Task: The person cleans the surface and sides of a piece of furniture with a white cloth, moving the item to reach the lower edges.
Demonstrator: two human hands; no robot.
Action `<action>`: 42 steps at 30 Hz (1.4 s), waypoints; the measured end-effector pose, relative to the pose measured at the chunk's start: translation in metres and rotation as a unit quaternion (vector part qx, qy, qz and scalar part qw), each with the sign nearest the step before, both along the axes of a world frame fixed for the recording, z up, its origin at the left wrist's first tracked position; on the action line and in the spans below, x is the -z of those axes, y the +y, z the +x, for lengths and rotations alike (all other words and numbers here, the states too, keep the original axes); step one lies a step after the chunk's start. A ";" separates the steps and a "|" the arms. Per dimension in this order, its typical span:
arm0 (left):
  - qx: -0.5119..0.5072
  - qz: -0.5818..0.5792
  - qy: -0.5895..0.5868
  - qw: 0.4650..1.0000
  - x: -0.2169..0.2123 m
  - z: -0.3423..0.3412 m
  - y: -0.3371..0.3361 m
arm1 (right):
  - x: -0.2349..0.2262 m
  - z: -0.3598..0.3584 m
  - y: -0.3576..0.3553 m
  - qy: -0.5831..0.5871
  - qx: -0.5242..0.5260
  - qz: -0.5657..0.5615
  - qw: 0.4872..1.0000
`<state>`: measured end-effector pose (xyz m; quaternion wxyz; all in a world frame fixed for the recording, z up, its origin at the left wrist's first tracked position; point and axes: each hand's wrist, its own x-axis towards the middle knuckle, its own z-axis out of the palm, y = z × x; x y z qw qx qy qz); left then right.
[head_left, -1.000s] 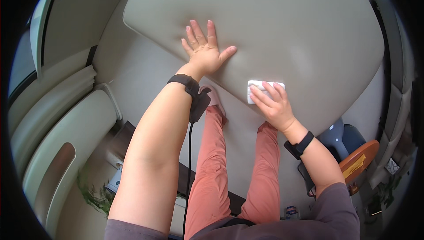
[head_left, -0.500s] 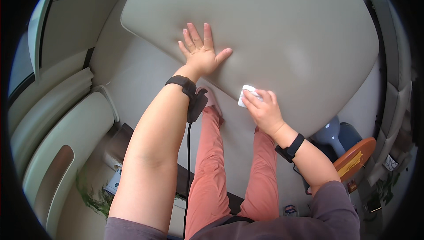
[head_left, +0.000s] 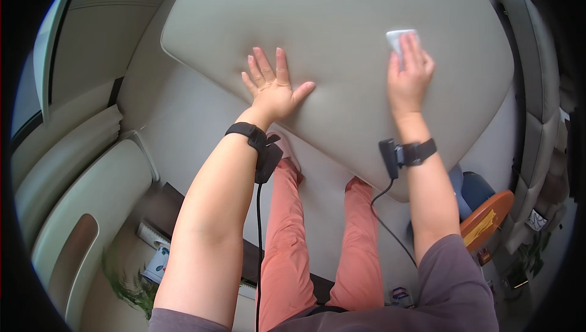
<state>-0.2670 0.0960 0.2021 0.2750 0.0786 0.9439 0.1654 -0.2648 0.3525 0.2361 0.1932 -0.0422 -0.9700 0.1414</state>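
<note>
Big beige cushion panel (head_left: pixel 342 57) fills the upper centre of the frame, long axis running upper left to lower right, tilted. Left hand (head_left: pixel 273 86) sits flat on it at centre, fingers spread, bracing. Right hand (head_left: pixel 408 75) lies upper right, fingers together, pressing a small white wipe (head_left: pixel 398 37) against the panel; the wipe is just beyond its fingertips, well apart from the left hand. Most of the wipe is hidden under the fingers. Panel's lower edge overhangs the legs in orange trousers (head_left: pixel 293 234); what's beneath is cut off.

Beige curved panels (head_left: pixel 73 167) left, orange stool (head_left: pixel 485 222) lower right.
</note>
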 end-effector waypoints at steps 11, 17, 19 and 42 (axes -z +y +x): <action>-0.002 -0.007 0.000 1.000 0.005 0.003 -0.007 | -0.019 0.098 -0.076 -0.139 -0.261 -0.101 0.950; 0.005 0.002 0.005 1.000 0.002 0.001 -0.005 | -0.014 -0.042 0.002 0.040 -0.022 -0.060 0.997; 0.010 0.013 0.007 1.000 0.003 0.000 0.000 | -0.007 -0.050 -0.001 0.029 0.008 -0.036 0.999; -0.283 -0.046 -0.036 0.957 -0.016 -0.128 -0.090 | 0.002 -0.046 -0.094 -0.041 0.043 -0.027 0.998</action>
